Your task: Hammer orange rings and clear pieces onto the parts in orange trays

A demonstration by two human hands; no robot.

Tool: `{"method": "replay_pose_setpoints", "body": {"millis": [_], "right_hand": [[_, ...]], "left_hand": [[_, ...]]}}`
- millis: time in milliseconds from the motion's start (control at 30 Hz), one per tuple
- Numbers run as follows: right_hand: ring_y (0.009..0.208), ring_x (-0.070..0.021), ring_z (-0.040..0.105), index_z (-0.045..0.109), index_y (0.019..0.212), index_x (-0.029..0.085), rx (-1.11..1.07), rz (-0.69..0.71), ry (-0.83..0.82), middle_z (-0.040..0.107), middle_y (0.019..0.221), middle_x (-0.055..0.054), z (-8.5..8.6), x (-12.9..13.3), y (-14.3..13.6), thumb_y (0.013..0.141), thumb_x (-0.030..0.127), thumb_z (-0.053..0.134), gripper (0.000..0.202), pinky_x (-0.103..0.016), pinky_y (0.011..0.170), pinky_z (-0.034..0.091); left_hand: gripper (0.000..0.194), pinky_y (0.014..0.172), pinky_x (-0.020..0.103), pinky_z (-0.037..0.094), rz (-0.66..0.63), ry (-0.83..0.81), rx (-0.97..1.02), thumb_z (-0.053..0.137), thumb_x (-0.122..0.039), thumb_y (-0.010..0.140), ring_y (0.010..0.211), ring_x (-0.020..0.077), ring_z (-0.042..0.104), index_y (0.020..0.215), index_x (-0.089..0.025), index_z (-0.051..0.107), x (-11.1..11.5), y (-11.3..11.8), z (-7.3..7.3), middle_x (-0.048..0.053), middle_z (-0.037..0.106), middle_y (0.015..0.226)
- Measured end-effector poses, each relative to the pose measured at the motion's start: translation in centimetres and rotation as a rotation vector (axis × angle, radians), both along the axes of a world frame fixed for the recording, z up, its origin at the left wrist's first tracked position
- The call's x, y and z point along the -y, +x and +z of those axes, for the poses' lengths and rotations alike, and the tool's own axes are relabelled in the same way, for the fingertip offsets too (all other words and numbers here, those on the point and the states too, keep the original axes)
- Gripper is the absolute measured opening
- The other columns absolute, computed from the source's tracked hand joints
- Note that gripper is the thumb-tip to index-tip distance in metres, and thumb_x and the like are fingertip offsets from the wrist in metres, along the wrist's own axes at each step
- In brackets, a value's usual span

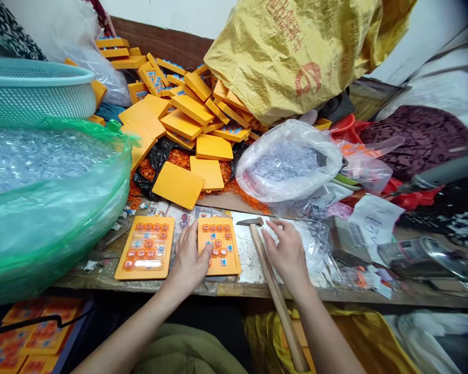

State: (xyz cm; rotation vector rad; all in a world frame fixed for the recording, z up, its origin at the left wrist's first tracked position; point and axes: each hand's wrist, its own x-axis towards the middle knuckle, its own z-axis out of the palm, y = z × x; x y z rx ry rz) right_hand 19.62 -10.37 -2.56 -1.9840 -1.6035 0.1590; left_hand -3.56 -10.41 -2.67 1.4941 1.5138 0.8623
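Your left hand [190, 257], fingers loosely spread, rests on the left edge of the orange panel [217, 244], which lies flat on the surface [113, 254]. To the panel's right, your right hand [285, 253] is half open beside the hammer [273, 291], gripping nothing. Left of the panel lies a second panel [145, 247]; beyond it, yellow-orange trays [187, 119] are heaped.

Bare hands [189, 257] and forearms [136, 322], olive-green clothing [189, 348]

Left hand [190, 254] on orange tray [231, 259], right hand [286, 249] beside hammer [271, 272].
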Motion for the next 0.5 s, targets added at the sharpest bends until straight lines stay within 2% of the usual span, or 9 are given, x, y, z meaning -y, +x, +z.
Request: {"method": "replay_pose_setpoints", "body": {"millis": [67, 133, 233, 300, 367, 433, 500], "right_hand": [[0.108, -0.0294, 0.053, 0.073, 0.099, 0.018, -0.021, 0.000, 0.001, 0.063, 0.113, -0.014, 0.7, -2.5, 0.9, 0.081, 0.018, 0.049, 0.030, -0.044, 0.097, 0.038], [0.100, -0.0271, 0.057, 0.075, 0.087, 0.021, -0.073, 0.020, -0.026, 0.068, 0.103, -0.010, 1.1, -4.8, 2.1, 0.075, 0.011, 0.053, 0.027, -0.041, 0.094, 0.040], [0.087, -0.0239, 0.062, 0.075, 0.071, 0.023, -0.197, 0.040, -0.047, 0.071, 0.087, -0.007, 1.3, -6.3, 3.0, 0.068, 0.008, 0.059, 0.023, -0.036, 0.087, 0.044], [0.086, -0.0229, 0.063, 0.075, 0.072, 0.022, -0.309, 0.026, -0.021, 0.071, 0.086, -0.006, 1.3, -5.7, 2.2, 0.068, 0.010, 0.061, 0.019, -0.036, 0.087, 0.045], [0.084, -0.0221, 0.064, 0.075, 0.083, 0.020, -0.456, 0.001, 0.009, 0.071, 0.088, -0.007, 1.1, -4.1, 0.1, 0.070, 0.020, 0.064, 0.017, -0.036, 0.084, 0.048], [0.079, -0.0209, 0.066, 0.072, 0.096, 0.017, -0.632, -0.021, 0.022, 0.072, 0.087, -0.007, 0.4, -2.3, -3.0, 0.071, 0.032, 0.067, 0.029, -0.036, 0.078, 0.052], [0.079, -0.0199, 0.068, 0.070, 0.099, 0.015, -0.800, -0.050, 0.032, 0.073, 0.087, -0.008, -0.4, -0.8, -6.2, 0.071, 0.038, 0.068, 0.037, -0.035, 0.075, 0.055]], "left_hand": [[0.063, 0.114, 0.052, 0.019, -0.010, -0.084, -0.008, 0.054, -0.033, 0.081, 0.139, 0.0344, 0.028, 0.137, -0.010, 0.038, -0.2, 0.2, 0.4, 0.022, 0.037, 0.146], [0.064, 0.115, 0.049, 0.016, -0.008, -0.140, 0.010, 0.052, -0.033, 0.082, 0.141, 0.0327, 0.023, 0.140, -0.010, 0.035, -0.2, 0.2, 0.7, 0.021, 0.033, 0.149], [0.063, 0.115, 0.048, 0.015, 0.020, -0.157, 0.076, 0.050, -0.033, 0.084, 0.142, 0.0310, 0.023, 0.141, -0.011, 0.035, -0.2, 0.1, 0.7, 0.020, 0.031, 0.151], [0.060, 0.115, 0.048, 0.014, 0.043, -0.144, 0.117, 0.050, -0.033, 0.085, 0.142, 0.0301, 0.024, 0.140, -0.013, 0.037, -0.1, 0.1, 0.5, 0.019, 0.033, 0.150], [0.057, 0.116, 0.047, 0.012, 0.070, -0.135, 0.132, 0.050, -0.033, 0.086, 0.142, 0.0287, 0.024, 0.138, -0.013, 0.040, -0.1, 0.2, 0.3, 0.018, 0.035, 0.149], [0.054, 0.116, 0.046, 0.007, 0.101, -0.141, 0.160, 0.052, -0.033, 0.086, 0.142, 0.0274, 0.022, 0.136, -0.015, 0.043, 0.0, 0.4, 0.1, 0.017, 0.036, 0.149], [0.053, 0.117, 0.045, 0.000, 0.124, -0.144, 0.310, 0.056, -0.034, 0.085, 0.144, 0.0266, 0.017, 0.134, -0.017, 0.045, 0.0, 0.8, -0.2, 0.015, 0.034, 0.150]]}}
